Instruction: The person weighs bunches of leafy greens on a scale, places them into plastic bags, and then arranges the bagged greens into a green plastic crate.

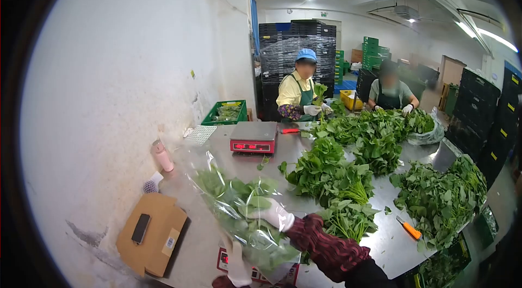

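A clear plastic bag of leafy greens [234, 195] is held up in front of me, above a red scale [283, 274] that is partly hidden. My right hand [273, 214], in a white glove, presses on the greens at the bag's right side, its fingers partly covered by leaves and plastic. Lower down, my gloved left hand [236, 263] supports the bag's lower left side, with its fingers partly behind the plastic. Bunches of greens [348, 223] lie on the metal table just right of my right arm.
Behind the bag stands another red scale [253, 138]. An orange knife [409, 228] lies at the right. On the left are a cardboard box [152, 228] with a phone and a pink bottle [162, 156]. Two co-workers [298, 89] handle greens across the table.
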